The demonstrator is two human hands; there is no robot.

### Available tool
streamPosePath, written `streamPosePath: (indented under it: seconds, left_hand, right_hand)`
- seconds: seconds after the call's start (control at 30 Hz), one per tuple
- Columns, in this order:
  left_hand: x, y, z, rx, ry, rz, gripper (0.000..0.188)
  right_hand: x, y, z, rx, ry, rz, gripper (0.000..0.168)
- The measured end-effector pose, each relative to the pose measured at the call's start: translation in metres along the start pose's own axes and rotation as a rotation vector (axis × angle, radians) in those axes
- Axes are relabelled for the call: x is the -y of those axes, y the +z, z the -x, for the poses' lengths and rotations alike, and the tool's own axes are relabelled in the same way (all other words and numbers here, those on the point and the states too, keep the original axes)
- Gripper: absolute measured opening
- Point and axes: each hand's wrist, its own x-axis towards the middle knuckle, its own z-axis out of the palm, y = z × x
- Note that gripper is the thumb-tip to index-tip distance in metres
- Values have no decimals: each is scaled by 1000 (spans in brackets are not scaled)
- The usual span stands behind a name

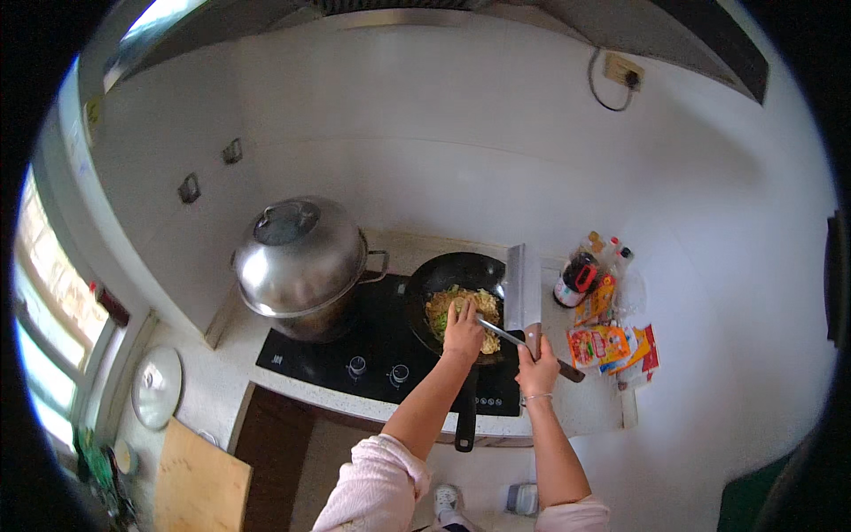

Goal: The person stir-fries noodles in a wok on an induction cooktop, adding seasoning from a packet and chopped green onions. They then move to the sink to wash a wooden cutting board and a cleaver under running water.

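A black wok [425, 279] sits on the stove, holding a yellow-brown cooked food [492, 306] with green pieces in it. My left hand [463, 336] reaches over the wok, fingers stretched above the food; whether anything is under them is hidden. My right hand [540, 371] grips the wooden handle of a cleaver [522, 286], its broad blade pointing away from me at the wok's right edge. A metal-shafted cooking utensil [498, 330] slants out of the wok and passes by my right hand, its dark handle end showing beyond; its head is not visible.
A large lidded steel pot [302, 266] occupies the left of the black glass cooktop [299, 362]. To the right stand sauce bottles [577, 279] and seasoning packets [598, 346]. The wok handle [467, 419] juts past the counter edge. A glass lid [157, 387] and wooden board [199, 479] lie left.
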Motion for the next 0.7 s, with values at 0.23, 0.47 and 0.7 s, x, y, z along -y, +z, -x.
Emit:
streamPosePath:
  seconds: [0.23, 0.47, 0.7]
  left_hand:
    - [37, 33, 9, -318, -123, -132, 46]
    - [193, -45, 256, -735, -682, 258, 20]
    - [221, -10, 508, -1114, -1008, 547, 17]
  right_hand:
    - [28, 7, 30, 248, 215, -310, 14]
    - [118, 17, 198, 776, 96, -411, 34]
    - [157, 197, 414, 1708, 260, -227, 29]
